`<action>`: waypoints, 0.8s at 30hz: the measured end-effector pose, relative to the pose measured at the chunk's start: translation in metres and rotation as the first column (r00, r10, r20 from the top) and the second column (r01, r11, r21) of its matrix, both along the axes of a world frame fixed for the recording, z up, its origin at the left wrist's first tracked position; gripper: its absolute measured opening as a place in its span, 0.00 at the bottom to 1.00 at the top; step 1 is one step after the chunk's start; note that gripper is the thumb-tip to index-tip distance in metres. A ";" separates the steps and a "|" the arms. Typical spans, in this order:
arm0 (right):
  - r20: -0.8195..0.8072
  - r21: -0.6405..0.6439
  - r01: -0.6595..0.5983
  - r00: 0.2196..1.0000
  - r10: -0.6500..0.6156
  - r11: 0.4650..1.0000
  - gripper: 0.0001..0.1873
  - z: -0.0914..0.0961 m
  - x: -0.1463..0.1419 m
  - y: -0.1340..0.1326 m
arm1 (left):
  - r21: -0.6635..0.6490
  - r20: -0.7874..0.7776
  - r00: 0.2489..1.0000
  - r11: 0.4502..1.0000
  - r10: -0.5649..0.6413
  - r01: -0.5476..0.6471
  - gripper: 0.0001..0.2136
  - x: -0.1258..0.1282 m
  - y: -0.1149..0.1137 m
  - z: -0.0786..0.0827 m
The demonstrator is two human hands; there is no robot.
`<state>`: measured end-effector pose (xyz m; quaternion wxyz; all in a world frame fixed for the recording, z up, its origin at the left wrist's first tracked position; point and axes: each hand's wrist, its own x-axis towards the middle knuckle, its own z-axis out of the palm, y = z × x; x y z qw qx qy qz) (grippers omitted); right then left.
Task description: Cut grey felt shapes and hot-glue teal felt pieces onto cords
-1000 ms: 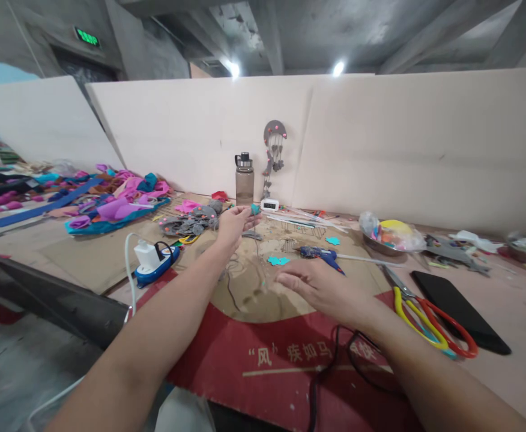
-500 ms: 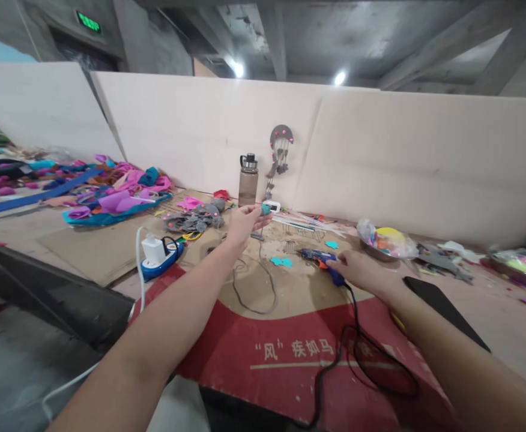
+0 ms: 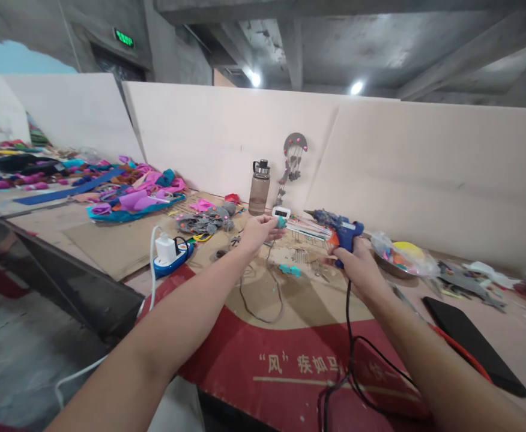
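Note:
Between the fingertips of my left hand [image 3: 259, 235] is a small teal felt piece [image 3: 281, 222], with a grey cord [image 3: 269, 318] trailing down from near it onto the cardboard. My right hand [image 3: 357, 264] is wrapped round the handle of a blue hot glue gun [image 3: 344, 233], which is raised off the board, its nozzle pointing left toward the teal piece but apart from it. The gun's black cable drops to the front edge. Turquoise felt cutouts [image 3: 290, 270] lie on the cardboard between my hands.
A water bottle [image 3: 259, 187] stands at the back by a white panel, near a hanging grey felt moon [image 3: 295, 144]. Left are a blue power strip [image 3: 173, 259], grey felt pieces [image 3: 204, 221] and colourful scraps [image 3: 137, 192]. A metal bowl [image 3: 396, 267] and black tablet-like slab [image 3: 474, 342] sit right.
My right hand has lifted the glue gun off the board and turned its nozzle to the left. My left hand still pinches the teal piece. The view has shifted slightly left.

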<state>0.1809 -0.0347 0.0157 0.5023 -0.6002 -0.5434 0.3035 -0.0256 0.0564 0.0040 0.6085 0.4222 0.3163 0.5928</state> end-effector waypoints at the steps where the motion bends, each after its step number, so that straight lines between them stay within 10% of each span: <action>1: -0.013 0.063 -0.030 0.999 0.031 0.998 0.14 0.004 -0.007 -0.004 | 0.001 -0.018 1.000 1.000 -0.003 0.003 0.03 0.001 -0.001 -0.002; 24: 0.473 0.268 -0.179 0.881 0.033 0.947 0.13 -0.017 -0.016 -0.028 | 0.171 -0.312 0.935 0.978 0.170 -0.121 0.06 0.017 -0.018 -0.009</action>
